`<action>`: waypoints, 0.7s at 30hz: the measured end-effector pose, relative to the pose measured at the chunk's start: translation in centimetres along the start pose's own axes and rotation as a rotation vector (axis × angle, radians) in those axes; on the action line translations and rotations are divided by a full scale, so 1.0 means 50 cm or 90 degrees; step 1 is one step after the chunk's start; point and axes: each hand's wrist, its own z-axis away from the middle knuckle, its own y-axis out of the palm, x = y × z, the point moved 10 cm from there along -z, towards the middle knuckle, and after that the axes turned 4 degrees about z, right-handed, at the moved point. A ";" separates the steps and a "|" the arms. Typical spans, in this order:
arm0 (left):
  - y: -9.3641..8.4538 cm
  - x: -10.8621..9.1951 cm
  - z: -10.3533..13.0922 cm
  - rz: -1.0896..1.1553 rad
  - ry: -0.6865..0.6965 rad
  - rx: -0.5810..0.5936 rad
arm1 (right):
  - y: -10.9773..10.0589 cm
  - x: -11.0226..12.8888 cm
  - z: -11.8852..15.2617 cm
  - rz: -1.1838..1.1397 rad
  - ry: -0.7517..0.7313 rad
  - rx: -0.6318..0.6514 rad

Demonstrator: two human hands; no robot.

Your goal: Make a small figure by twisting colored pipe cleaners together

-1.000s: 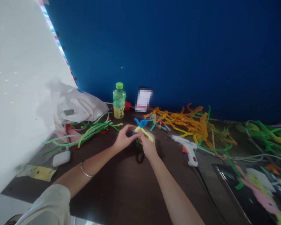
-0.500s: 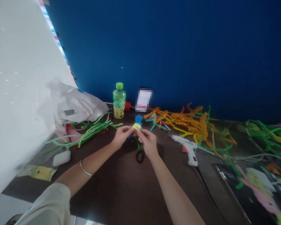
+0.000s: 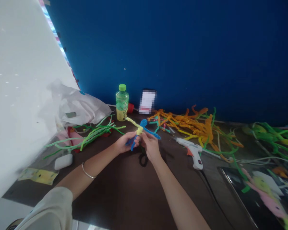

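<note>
Between my two hands is a small figure of twisted blue and yellow pipe cleaners. It has a rounded blue top, a yellow middle, one yellow strand sticking out to the left and a blue one to the right, with blue ends hanging below. My left hand is closed around its lower left part. The fingers of my right hand pinch it from the right, partly hidden behind the thumb. Just below the hands a black ring-shaped item lies on the dark table.
A green-capped drink bottle stands behind, beside a propped phone. To the right lie orange pipe cleaners and a white glue gun with its cord. Green pipe cleaners, a plastic bag and a white case are left.
The pipe-cleaner figure has turned in my hands, so its yellow and blue side strands and lower blue ends now show. My left hand has shifted slightly down.
</note>
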 end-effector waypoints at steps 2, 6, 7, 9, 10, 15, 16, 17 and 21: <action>0.008 0.019 0.005 0.051 -0.069 0.022 | 0.015 -0.011 0.003 -0.057 0.041 0.039; -0.005 0.026 0.003 -0.004 -0.091 0.010 | 0.038 -0.012 0.010 -0.138 0.088 0.106; -0.013 0.022 -0.001 -0.053 -0.071 -0.005 | 0.039 -0.011 0.010 -0.147 0.095 0.113; -0.028 0.009 -0.010 -0.163 -0.015 -0.040 | 0.034 -0.009 0.008 -0.161 0.099 0.105; -0.033 -0.001 -0.013 -0.214 0.025 -0.058 | 0.028 -0.007 0.006 -0.166 0.091 0.091; -0.015 -0.098 0.021 -0.488 0.369 -0.159 | -0.009 -0.001 -0.005 -0.146 0.022 -0.005; -0.001 -0.109 0.034 -0.553 0.424 -0.166 | -0.014 -0.003 -0.005 -0.128 0.018 -0.021; 0.012 -0.115 0.044 -0.612 0.460 -0.169 | -0.017 -0.005 -0.005 -0.108 0.016 -0.031; 0.027 -0.116 0.051 -0.736 0.474 -0.170 | -0.017 -0.005 -0.003 -0.058 0.004 -0.028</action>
